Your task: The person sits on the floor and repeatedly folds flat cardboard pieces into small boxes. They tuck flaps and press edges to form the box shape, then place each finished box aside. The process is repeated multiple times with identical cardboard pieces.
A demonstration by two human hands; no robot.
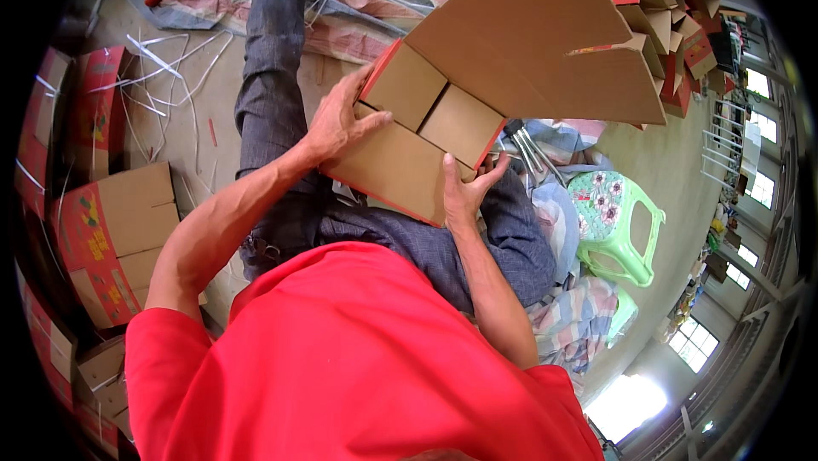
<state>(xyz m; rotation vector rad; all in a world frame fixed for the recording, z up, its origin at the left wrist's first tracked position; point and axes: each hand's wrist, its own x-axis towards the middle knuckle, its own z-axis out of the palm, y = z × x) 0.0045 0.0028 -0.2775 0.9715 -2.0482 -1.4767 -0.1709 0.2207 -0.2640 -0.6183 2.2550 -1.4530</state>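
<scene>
A brown cardboard box [383, 152] with red outer sides rests over my lap, its small flaps folded inward and meeting along dark seams. One large brown flap [528, 35] stands up and away from the far right side. My left hand [341, 120] grips the box's left edge, thumb lying on the folded flaps and fingers along the red side. At the near right corner my right hand [467, 193] holds the box, thumb on top, with some fingers hidden behind the edge. The inside of the box is covered.
Flattened red-and-brown cartons [111, 239] lie at the left, with loose white straps [170, 69] beside them. A green plastic stool [626, 248] with a flowered seat stands at right. More red boxes [648, 1] are piled far right. Striped sheeting [366, 1] covers the floor ahead.
</scene>
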